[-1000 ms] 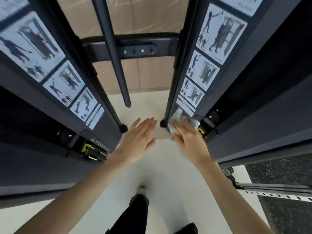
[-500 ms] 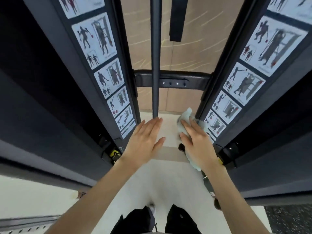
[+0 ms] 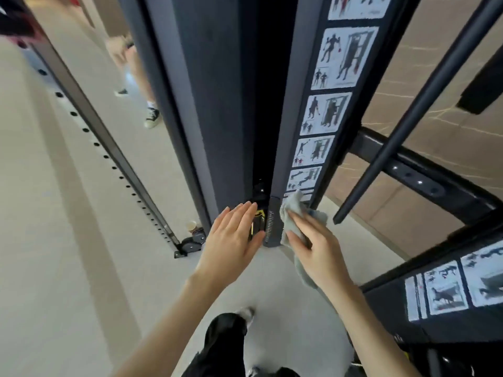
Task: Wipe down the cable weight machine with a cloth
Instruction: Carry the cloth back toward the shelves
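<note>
The right hand [image 3: 318, 248] presses a pale grey cloth [image 3: 292, 213] against the lower end of the dark machine column [image 3: 285, 118], just below the strip of exercise pictures [image 3: 321, 115]; its grip is closed on the cloth, whose loose end hangs under the wrist. The left hand [image 3: 231, 240] is open, fingers straight and together, palm near the column's foot beside a yellow label [image 3: 258, 213]. A black bar [image 3: 408, 110] slants on the right. The floor [image 3: 68, 240] is pale.

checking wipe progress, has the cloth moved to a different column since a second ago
Yes. The cloth under the right hand was on the right column's lower end; now it presses the foot of the other column's exercise chart strip, across the gap.
</note>
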The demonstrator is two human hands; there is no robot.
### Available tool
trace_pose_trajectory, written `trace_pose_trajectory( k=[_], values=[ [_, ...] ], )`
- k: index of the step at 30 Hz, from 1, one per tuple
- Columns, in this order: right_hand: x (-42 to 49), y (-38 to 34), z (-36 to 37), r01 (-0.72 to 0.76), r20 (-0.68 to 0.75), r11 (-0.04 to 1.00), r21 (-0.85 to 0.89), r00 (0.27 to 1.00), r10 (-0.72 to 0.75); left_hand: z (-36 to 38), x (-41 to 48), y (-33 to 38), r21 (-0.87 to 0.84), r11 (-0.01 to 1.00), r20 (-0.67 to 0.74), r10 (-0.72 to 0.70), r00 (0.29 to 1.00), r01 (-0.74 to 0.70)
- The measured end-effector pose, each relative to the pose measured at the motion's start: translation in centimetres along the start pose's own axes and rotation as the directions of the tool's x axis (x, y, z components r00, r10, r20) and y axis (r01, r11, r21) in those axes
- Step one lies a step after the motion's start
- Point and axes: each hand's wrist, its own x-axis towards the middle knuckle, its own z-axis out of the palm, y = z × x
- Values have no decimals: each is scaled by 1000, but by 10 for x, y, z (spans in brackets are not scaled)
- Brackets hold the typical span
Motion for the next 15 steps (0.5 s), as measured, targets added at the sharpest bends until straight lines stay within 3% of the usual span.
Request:
trace_pose_trajectory(
  k=[6,15],
  values=[
    [-6,-60,58,246,104,957,153,959,-263,-43,-93,-27,75,960,-125,-258,958,269],
    [-24,-162,140,365,307,874,321,833,-460,-95,-203,-64,191,795,-268,-522,810,576]
  ],
)
